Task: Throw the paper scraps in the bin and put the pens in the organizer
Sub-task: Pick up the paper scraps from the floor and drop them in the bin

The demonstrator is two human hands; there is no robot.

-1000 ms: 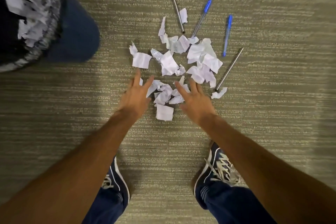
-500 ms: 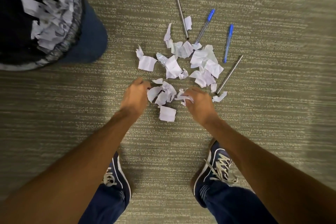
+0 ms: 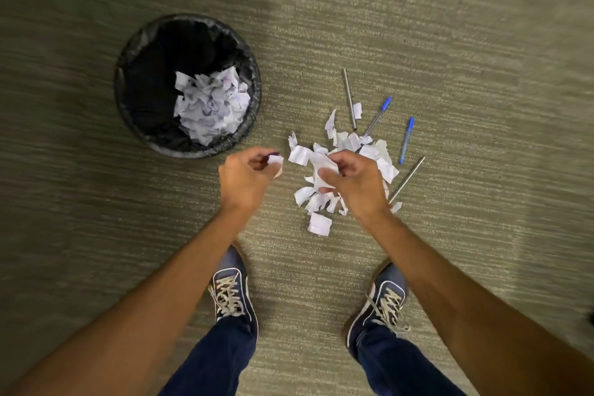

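A heap of white paper scraps [image 3: 373, 153] lies on the carpet in front of my feet. My left hand [image 3: 246, 177] is raised above the floor, closed on a small paper scrap [image 3: 275, 160], just below the bin's near rim. My right hand [image 3: 356, 185] hovers over the heap, gripping a crumpled paper scrap [image 3: 324, 167]. The black-lined round bin [image 3: 135, 51] stands to the upper left, with paper piled inside. Two blue pens [image 3: 406, 140] and two thin grey pens [image 3: 349, 100] lie around the heap's far and right sides. No organizer is visible.
Grey-green carpet covers the whole floor. My two blue sneakers [image 3: 233, 289] stand below the heap, one under each arm. A single flat scrap [image 3: 319, 223] lies apart at the heap's near edge.
Both hands closed on scraps and lifted off the floor. My view rose and swung left, so the whole bin now shows; my left hand has moved toward it.
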